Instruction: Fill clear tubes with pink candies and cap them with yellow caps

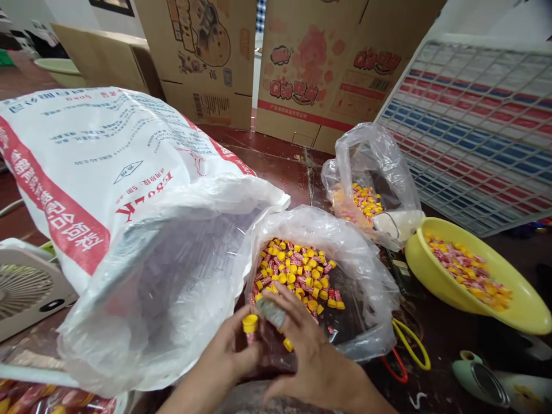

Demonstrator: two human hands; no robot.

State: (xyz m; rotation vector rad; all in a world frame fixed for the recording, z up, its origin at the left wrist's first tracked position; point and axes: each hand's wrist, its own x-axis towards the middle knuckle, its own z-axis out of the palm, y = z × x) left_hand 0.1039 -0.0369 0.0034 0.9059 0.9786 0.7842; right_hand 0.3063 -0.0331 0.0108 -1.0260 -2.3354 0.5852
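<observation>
Between the thumb and fingers of my left hand (235, 348) is a small yellow-capped tube (250, 325) with a pink-and-red printed body, held upright. My right hand (306, 345) is beside it, fingers stretched over the near edge of a pile of similar yellow-capped pieces (297, 270). A greyish wrap (271, 313) covers part of its index finger. The pile lies in an opened clear plastic bag (366, 299). Left of my hands, a big white sack (142, 230) gapes toward me with many clear plastic pieces (194, 264) inside.
A yellow bowl (452, 299) and another clear bag (379, 155) hold more capped pieces at right. Scissors with red and yellow handles (414, 345) lie near a green bottle (470, 368). Cardboard boxes (319, 86) and a white wire rack (474, 132) stand behind; a fan (26, 287) is left.
</observation>
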